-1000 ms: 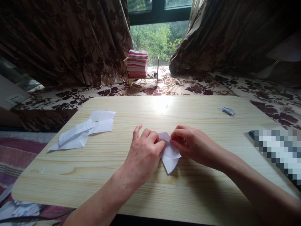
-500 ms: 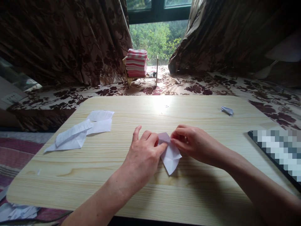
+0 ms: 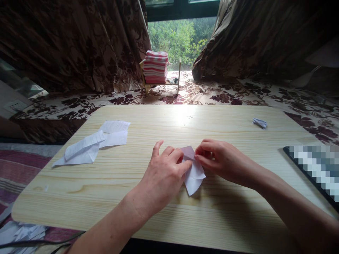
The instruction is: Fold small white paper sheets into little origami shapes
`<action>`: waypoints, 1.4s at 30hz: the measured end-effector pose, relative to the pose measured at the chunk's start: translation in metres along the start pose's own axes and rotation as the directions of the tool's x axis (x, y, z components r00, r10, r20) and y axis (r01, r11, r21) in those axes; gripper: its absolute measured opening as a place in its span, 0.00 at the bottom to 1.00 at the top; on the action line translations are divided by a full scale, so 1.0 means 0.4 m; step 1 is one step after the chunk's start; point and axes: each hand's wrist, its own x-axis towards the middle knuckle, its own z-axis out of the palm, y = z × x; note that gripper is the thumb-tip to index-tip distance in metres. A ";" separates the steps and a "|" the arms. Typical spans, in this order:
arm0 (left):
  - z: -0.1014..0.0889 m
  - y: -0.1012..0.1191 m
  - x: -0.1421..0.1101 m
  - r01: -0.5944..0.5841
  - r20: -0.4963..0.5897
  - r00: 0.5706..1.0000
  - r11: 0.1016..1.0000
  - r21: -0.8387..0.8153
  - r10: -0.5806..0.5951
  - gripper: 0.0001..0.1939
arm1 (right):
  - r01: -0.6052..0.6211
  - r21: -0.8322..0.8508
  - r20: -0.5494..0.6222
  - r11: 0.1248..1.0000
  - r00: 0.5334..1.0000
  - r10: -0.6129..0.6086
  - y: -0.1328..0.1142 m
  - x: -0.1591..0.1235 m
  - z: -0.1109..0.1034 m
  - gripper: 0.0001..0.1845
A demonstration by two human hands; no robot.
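Note:
A small folded sheet of white paper [image 3: 194,176] lies on the wooden table [image 3: 100,197], pointed at its near end and shaded at its far flap. My left hand [image 3: 166,167] is on its left side, thumb pressed onto the paper and other fingers curled at its edge, the little finger lifted. At the right edge of the sheet, my right hand [image 3: 213,154] pinches the paper between thumb and fingertips. The fingers partly cover the folds.
Several loose paper pieces [image 3: 86,146] lie at the table's left. A small folded paper [image 3: 259,122] rests at the far right, and a dark-edged, pixelated flat object [image 3: 312,169] at the right edge. Striped folded cloths [image 3: 156,67] sit on a small rack beyond the table.
The whole view has shifted slightly, so things appear a little to the right and higher. Both hands stay on the folded paper, with hardly any change in their hold.

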 end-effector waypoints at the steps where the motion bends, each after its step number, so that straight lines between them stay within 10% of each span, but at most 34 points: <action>1: -0.001 0.000 0.000 0.002 0.004 1.000 1.000 -0.005 -0.002 0.11 | -0.003 0.007 -0.004 1.000 1.000 0.003 0.000 0.001 0.000 0.09; 32: 0.000 -0.004 0.007 0.016 -0.021 1.000 0.997 -0.077 -0.018 0.12 | 0.022 0.065 -0.010 0.998 1.000 -0.022 0.000 0.004 -0.011 0.09; 42: 0.040 -0.030 0.006 -0.071 -0.193 0.980 0.991 -0.111 0.048 0.14 | 0.008 0.070 -0.057 0.997 0.998 -0.004 -0.011 0.001 -0.017 0.05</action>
